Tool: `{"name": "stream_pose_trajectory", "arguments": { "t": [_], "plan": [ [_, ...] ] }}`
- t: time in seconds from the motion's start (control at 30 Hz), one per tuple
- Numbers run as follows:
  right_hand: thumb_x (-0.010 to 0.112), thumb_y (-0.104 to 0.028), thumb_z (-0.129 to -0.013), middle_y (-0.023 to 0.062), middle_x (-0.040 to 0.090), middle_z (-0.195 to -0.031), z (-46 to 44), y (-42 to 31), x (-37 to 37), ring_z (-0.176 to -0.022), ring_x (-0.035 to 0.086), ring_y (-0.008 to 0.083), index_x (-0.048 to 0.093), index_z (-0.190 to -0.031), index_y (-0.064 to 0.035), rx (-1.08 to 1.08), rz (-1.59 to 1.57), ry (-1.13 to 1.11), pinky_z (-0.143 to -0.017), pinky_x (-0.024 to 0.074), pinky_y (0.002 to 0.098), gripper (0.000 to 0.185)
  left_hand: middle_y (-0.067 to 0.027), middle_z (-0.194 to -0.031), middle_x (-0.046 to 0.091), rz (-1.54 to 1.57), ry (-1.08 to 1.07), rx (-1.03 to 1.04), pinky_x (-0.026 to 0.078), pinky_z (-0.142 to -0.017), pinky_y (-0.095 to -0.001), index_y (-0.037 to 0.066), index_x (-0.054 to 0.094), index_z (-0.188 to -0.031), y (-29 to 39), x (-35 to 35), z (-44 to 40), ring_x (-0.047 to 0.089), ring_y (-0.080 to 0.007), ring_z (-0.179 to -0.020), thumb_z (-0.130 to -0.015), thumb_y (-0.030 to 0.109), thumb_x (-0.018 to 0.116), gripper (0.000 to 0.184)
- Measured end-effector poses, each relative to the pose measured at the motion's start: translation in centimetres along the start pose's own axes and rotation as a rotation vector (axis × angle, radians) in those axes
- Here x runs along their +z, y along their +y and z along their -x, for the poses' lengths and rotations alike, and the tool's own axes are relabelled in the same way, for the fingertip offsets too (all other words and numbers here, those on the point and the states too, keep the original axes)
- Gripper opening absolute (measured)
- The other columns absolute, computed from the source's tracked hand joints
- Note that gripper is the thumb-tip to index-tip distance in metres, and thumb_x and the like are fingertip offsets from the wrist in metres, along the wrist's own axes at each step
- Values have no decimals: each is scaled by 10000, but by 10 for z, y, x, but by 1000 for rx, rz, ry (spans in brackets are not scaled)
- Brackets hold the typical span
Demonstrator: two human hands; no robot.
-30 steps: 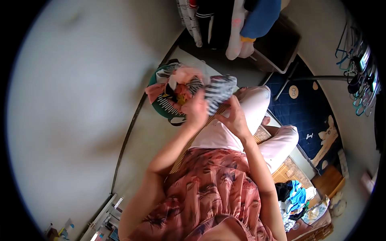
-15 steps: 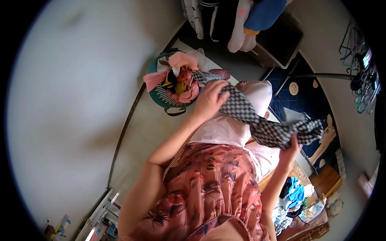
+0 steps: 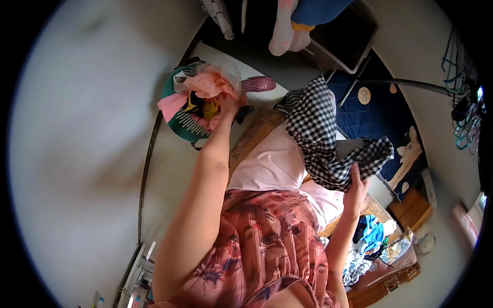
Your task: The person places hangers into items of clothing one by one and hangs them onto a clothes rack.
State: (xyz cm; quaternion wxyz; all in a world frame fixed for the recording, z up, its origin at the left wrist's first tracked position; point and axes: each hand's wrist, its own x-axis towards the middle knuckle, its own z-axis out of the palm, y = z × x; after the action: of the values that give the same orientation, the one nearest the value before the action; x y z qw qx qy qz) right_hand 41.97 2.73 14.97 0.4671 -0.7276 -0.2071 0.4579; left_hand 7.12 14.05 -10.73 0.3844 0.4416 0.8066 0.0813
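Note:
A black-and-white checked garment hangs from my right hand, whose fingers are closed on its lower end. A plain grey patch shows inside its folds. The rest of the cloth lies across my pink-trousered knee. My left hand reaches away to the green basket on the floor. It is at the right side of the heaped pink clothes, with its fingers hidden among them. Yellow and black cloth also shows in the basket. A dark piece of cloth hangs over the rim beside my left hand.
A reddish slipper lies on the floor past the basket. Clothes hang at the top beside a dark bin. Hangers hang at the right. More clothes are piled low on the right, near a dark blue mat.
My left hand has let go of the checked garment and moved left to the basket. The garment's upper part has dropped over my knee. My right hand still holds its end.

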Motion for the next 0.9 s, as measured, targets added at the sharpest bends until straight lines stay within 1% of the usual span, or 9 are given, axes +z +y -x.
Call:
{"name": "stream_pose_trajectory", "arguments": {
  "t": [0.1, 0.23, 0.33, 0.43, 0.6, 0.63, 0.77, 0.8, 0.9],
  "plan": [
    [704, -197, -838, 181, 479, -1295, 8, -12, 27, -1163, 487, 241, 328, -1331, 108, 44, 36, -49, -997, 369, 326, 691, -241, -1150, 585, -198, -233, 57, 456, -880, -394, -6, 493, -1251, -28, 9, -22, 568, -360, -1076, -852, 293, 556, 502],
    [676, -240, -860, 104, 643, -1008, 8, -18, 48, -903, 584, 163, 607, -1041, 77, 35, 167, -89, -814, 453, 279, 372, -239, -1134, 592, 97, -156, 96, 459, -844, -391, -5, 524, -1201, -71, 17, -39, 576, -370, -1047, -849, 264, 567, 444],
    [682, -201, -840, 108, 679, -900, 1, -20, 68, -750, 611, 147, 654, -953, 58, 22, 354, -214, -694, 484, 284, 284, -249, -1066, 615, 294, -48, 277, 467, -800, -393, -35, 541, -1140, -96, 27, -47, 593, -382, -1002, -828, 231, 598, 415],
    [701, -192, -819, 163, 685, -932, 0, -26, 105, -832, 663, 243, 551, -1104, 62, -115, 488, -514, -777, 503, 334, 409, -240, -979, 634, 137, 56, 454, 475, -759, -401, -63, 546, -1080, -111, 47, -53, 609, -382, -937, -803, 208, 629, 396],
    [702, -130, -788, 241, 620, -1060, 14, -33, 142, -977, 626, 348, 469, -1194, 10, -383, 768, -760, -825, 492, 370, 489, -196, -937, 644, -84, -16, -30, 494, -725, -394, -62, 561, -1059, -104, 39, -47, 622, -334, -846, -823, 144, 596, 316],
    [699, -127, -790, 240, 614, -1077, 12, -24, 145, -992, 619, 349, 464, -1204, 5, -384, 683, -778, -830, 489, 373, 494, -196, -974, 638, 49, 147, 133, 503, -724, -389, -57, 560, -1073, -120, 30, -38, 624, -321, -851, -836, 111, 550, 290],
    [678, -177, -835, 237, 611, -1101, 2, 1, 141, -1020, 601, 297, 415, -1282, 5, -382, 510, -591, -891, 452, 339, 550, -199, -1120, 586, 1086, 279, -336, 534, -736, -373, -40, 539, -1134, -80, -50, 41, 626, -286, -881, -861, -8, 354, 331],
    [673, -241, -854, 243, 595, -1124, -4, 8, 137, -1027, 574, 269, 394, -1311, 10, -201, 386, -534, -912, 429, 323, 592, -200, -1157, 573, 1258, 298, -367, 542, -739, -369, -35, 534, -1150, -64, -76, 60, 627, -277, -888, -868, -37, 305, 363],
    [670, -286, -854, 279, 553, -1164, -26, 15, 127, -1116, 513, 275, 339, -1331, 89, -160, 331, -462, -983, 364, 320, 691, -189, -1063, 611, 1462, 232, -139, 564, -707, -364, -44, 546, -1122, -51, -117, 101, 637, -274, -832, -828, -95, 269, 407]
  ]
}}
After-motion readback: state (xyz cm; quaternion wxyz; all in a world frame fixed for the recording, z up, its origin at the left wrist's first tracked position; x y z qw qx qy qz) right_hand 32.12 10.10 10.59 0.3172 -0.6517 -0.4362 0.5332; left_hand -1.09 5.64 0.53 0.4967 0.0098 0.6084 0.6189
